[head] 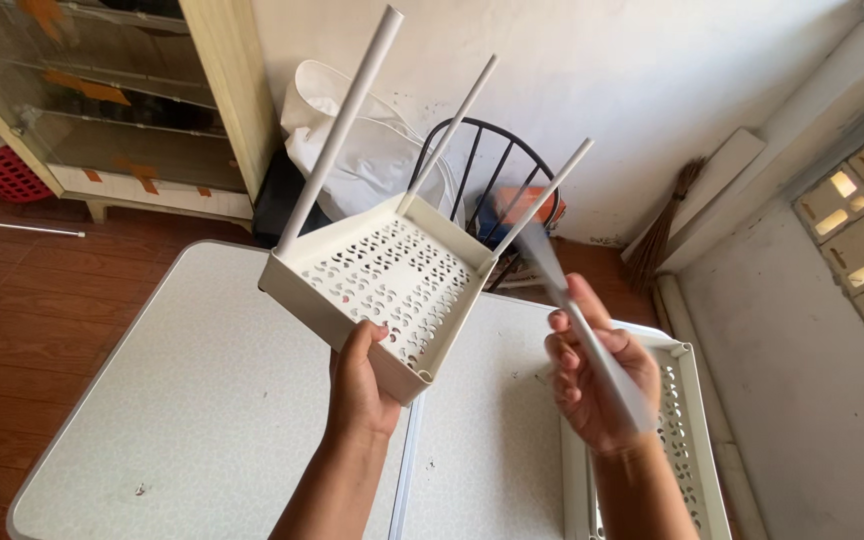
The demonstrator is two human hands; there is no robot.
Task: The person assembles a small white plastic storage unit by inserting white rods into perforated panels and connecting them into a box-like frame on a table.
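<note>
My left hand (360, 385) grips the near edge of a cream perforated plastic shelf tray (384, 275) and holds it tilted above the table. Three white tubes rise from its corners, the longest one (340, 125) at the left. My right hand (592, 365) is closed around a fourth white tube (567, 300), which is blurred with motion; its upper end sits near the tray's right corner.
A white speckled folding table (192, 400) lies below. A second perforated tray (687, 400) rests at its right side. Behind stand a black metal chair (482, 170), a white bag (352, 150), a glass-door cabinet (102, 100), a broom (667, 225) and the wall.
</note>
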